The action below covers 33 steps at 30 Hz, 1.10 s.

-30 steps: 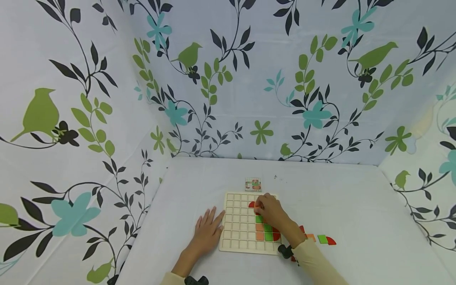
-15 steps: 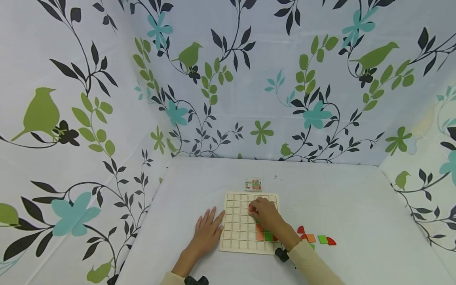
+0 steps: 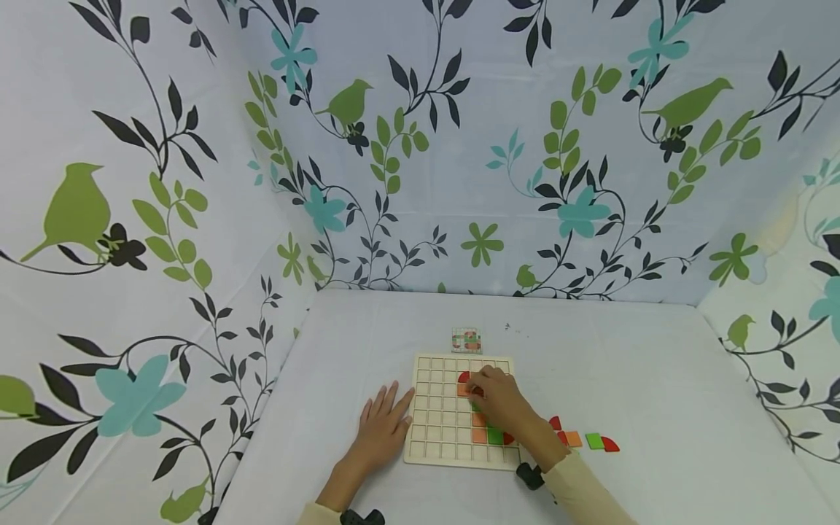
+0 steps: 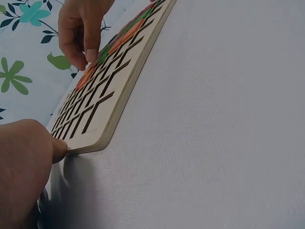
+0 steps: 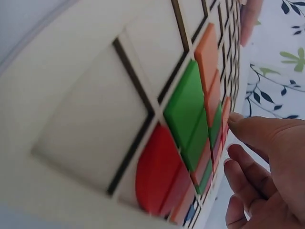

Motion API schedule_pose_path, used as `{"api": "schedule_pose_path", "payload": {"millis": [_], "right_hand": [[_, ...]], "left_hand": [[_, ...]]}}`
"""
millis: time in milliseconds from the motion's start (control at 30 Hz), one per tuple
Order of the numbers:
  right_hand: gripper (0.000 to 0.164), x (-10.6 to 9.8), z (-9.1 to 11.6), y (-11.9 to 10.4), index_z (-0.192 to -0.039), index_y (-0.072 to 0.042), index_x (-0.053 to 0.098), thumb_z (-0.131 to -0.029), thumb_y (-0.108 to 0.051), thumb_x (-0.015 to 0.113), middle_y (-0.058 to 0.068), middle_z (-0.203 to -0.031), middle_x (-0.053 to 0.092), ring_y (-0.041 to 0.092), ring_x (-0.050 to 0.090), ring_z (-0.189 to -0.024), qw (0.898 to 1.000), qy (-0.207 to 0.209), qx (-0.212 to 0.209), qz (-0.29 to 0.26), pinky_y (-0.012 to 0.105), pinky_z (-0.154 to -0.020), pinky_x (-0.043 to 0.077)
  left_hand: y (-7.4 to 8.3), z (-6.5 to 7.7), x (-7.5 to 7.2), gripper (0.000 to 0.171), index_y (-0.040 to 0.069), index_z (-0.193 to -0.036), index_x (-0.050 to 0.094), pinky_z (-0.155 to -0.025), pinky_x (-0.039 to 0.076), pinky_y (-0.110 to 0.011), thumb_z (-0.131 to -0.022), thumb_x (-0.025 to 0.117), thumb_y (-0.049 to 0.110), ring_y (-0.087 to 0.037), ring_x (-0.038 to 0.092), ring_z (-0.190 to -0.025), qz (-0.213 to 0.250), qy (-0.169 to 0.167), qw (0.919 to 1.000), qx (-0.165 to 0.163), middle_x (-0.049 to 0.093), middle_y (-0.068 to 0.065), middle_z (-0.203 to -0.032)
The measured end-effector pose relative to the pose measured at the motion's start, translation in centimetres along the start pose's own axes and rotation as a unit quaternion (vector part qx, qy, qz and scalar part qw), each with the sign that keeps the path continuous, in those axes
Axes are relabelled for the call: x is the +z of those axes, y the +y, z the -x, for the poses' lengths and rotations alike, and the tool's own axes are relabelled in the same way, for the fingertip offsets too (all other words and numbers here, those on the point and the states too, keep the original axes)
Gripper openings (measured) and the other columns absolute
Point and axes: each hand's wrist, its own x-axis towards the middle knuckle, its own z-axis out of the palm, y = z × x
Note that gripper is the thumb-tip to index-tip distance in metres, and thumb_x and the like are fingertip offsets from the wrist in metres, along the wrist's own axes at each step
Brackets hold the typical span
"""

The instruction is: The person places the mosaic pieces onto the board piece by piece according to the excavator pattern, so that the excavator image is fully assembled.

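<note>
A pale wooden grid board (image 3: 436, 430) lies between my hands, with red, orange and green tiles set in its right-hand cells. My left hand (image 3: 380, 434) rests with spread fingers on the table at the board's left edge; in the left wrist view its thumb (image 4: 58, 149) is at the board's corner. Over the board's upper right, my right hand (image 3: 502, 399) has its fingertips right at an orange square tile (image 3: 462, 390), just below a red quarter-circle tile (image 3: 463, 377). From the right wrist, thumb and fingers appear apart, no tile between them. The hand hides several cells.
Beyond the board lies a small pattern card (image 3: 467, 340). Loose tiles lie right of the board, partly behind the right forearm: an orange square (image 3: 574, 439), a green square (image 3: 594, 440) and red quarter-circles (image 3: 610, 445). Patterned cloth stands behind and beside the table.
My right hand has shifted left to the cell below the red quarter-circle, then back slightly right, leaving an orange square tile showing there. My left hand has stayed in place.
</note>
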Motion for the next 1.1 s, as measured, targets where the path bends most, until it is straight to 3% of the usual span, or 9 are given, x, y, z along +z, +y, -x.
{"api": "schedule_pose_path", "payload": {"millis": [133,233,633,767,900,1100], "right_hand": [[0.019,-1.5,1.4,0.9,-0.115,-0.014,0.074,-0.097,-0.019,0.079,0.002,-0.111,0.066,0.026,0.061,-0.108,0.997,-0.022,0.071,-0.018,0.058,-0.096,0.048],[0.027,-3.0,3.0,2.0,-0.123,-0.015,0.073,-0.097,-0.023,0.078,0.004,-0.121,0.067,0.029,0.060,-0.117,0.991,-0.032,0.130,-0.019,0.059,-0.102,0.047],[0.046,-8.7,10.6,7.0,-0.129,-0.007,0.067,-0.091,-0.025,0.084,0.015,-0.125,0.066,0.034,0.062,-0.113,0.971,-0.047,0.236,-0.017,0.062,-0.094,0.054],[0.043,-9.3,12.2,7.9,-0.121,-0.008,0.070,-0.087,-0.028,0.087,0.012,-0.117,0.067,0.035,0.063,-0.110,0.966,-0.067,0.251,-0.004,0.063,-0.086,0.051],[0.032,-8.6,13.0,8.4,-0.113,-0.012,0.072,-0.088,-0.026,0.086,0.007,-0.110,0.067,0.033,0.062,-0.107,0.963,-0.082,0.255,0.018,0.057,-0.081,0.049],[0.023,-7.4,13.2,8.7,-0.108,-0.014,0.070,-0.089,-0.018,0.083,0.005,-0.103,0.066,0.032,0.063,-0.100,0.968,-0.049,0.242,0.041,0.053,-0.075,0.049]], "left_hand": [[0.2,0.1,-0.2,0.052,0.022,-0.162,0.045,-0.123,0.012,-0.072,-0.111,0.048,0.031,-0.046,0.019,-0.160,0.002,0.000,1.0000,0.005,0.029,-0.018,-0.172],[0.6,0.1,-0.5,0.052,0.020,-0.162,0.045,-0.122,0.011,-0.074,-0.111,0.047,0.030,-0.049,0.019,-0.159,0.011,-0.007,0.9999,0.007,0.029,-0.021,-0.172],[1.4,0.0,-1.4,0.052,0.019,-0.163,0.044,-0.124,0.012,-0.072,-0.112,0.047,0.028,-0.046,0.017,-0.161,-0.007,-0.038,0.9991,-0.016,0.026,-0.019,-0.173],[1.5,0.1,-1.5,0.051,0.017,-0.161,0.045,-0.122,0.013,-0.074,-0.111,0.048,0.026,-0.048,0.018,-0.160,-0.003,-0.035,0.9993,-0.011,0.027,-0.021,-0.172],[1.5,0.2,-1.5,0.051,0.017,-0.162,0.045,-0.123,0.012,-0.073,-0.111,0.047,0.026,-0.048,0.017,-0.160,-0.003,-0.035,0.9993,-0.015,0.026,-0.021,-0.173],[1.4,0.1,-1.4,0.052,0.018,-0.162,0.044,-0.123,0.012,-0.073,-0.111,0.047,0.026,-0.047,0.017,-0.160,-0.004,-0.036,0.9993,-0.011,0.026,-0.020,-0.173]]}}
